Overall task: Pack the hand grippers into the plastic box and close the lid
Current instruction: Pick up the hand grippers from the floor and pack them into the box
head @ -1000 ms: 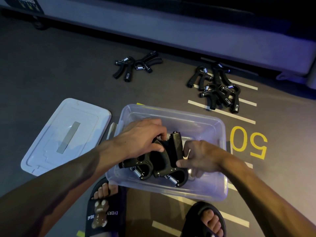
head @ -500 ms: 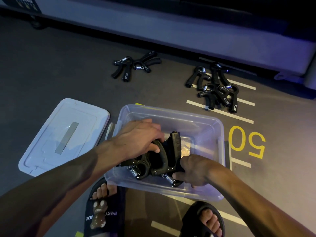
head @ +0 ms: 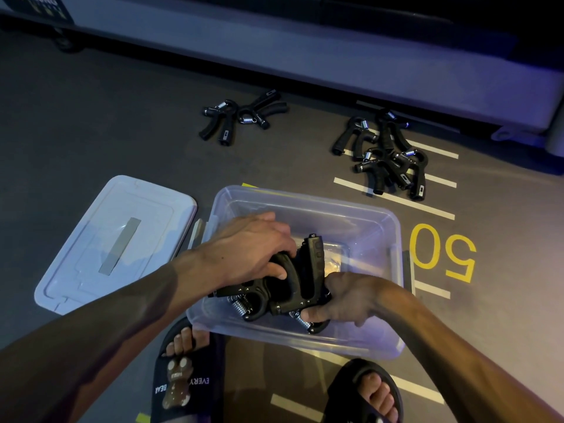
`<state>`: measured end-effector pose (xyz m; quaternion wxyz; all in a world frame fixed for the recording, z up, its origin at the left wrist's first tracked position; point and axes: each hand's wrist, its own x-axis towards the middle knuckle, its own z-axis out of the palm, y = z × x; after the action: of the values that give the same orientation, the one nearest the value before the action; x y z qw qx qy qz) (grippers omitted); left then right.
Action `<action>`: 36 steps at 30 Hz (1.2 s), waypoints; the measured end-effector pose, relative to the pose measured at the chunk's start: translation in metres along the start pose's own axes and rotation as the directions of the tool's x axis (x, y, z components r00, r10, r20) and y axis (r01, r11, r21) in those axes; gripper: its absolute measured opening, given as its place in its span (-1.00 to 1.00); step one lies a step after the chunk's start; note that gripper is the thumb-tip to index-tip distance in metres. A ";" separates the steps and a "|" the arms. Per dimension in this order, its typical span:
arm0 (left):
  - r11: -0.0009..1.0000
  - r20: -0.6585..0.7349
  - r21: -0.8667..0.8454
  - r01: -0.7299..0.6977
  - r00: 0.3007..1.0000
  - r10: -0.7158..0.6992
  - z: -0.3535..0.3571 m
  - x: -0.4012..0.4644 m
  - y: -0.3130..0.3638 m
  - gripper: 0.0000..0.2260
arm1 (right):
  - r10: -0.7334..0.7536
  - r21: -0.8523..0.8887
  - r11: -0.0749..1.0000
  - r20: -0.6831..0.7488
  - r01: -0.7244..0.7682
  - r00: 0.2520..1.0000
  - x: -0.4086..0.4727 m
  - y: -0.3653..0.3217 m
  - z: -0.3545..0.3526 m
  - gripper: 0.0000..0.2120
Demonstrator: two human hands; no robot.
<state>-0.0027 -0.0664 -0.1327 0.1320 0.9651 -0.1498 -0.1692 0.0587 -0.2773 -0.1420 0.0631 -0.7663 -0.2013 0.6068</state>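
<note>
Since the earlier frame, the right hand (head: pixel 345 297) has slid from the middle of the bundle toward the lower centre of the frame and now pinches the spring end of the hand grippers (head: pixel 283 285), while the left hand (head: pixel 247 248) has kept its clench on their handles.

At left centre lies the lid (head: pixel 116 242), a flat, pale, rounded rectangle of smooth plastic with a grey strip across its middle; it rests on the dark matte floor (head: pixel 91 117) just beside the box. Lower down, two black slides (head: pixel 183 377) cover the person's feet, the left one printed with a brown bear figure and white lettering.

The plastic box (head: pixel 378 227) sits in the centre of the frame, translucent, glossy, with rounded corners and a thick rim. Inside it, against the near wall, the held bundle shows black moulded handles with ribbed grip faces and coiled bright metal springs at the lower end. Whether it touches the box bottom cannot be told.

At upper centre a loose pair (head: pixel 241 117) of the same black tools lies on the floor, well apart from the box. At upper right a tangled pile (head: pixel 387 157) rests across white painted stripes. A yellow painted number (head: pixel 442 254) lies just right of the box.
</note>
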 end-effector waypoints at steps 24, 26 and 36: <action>0.996 -0.068 -0.068 -0.062 0.996 0.057 0.002 -0.003 -0.007 -0.65 | -0.136 0.165 0.976 -0.026 0.138 0.990 0.017 0.020 0.010 -0.80; 0.996 -0.053 -0.048 -0.074 0.996 0.072 0.003 -0.002 -0.006 -0.63 | -0.135 0.199 0.970 -0.031 0.139 0.990 0.019 0.019 0.009 -0.80; 0.996 -0.009 -0.030 -0.081 0.997 0.081 0.002 0.000 -0.006 -0.62 | -0.112 0.379 0.920 0.005 0.102 0.994 0.021 0.028 0.016 -0.48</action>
<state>-0.0018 -0.0608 -0.1363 0.1541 0.9568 -0.1856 -0.1620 0.0539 -0.2967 -0.1747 0.2398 -0.7195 -0.1232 0.6400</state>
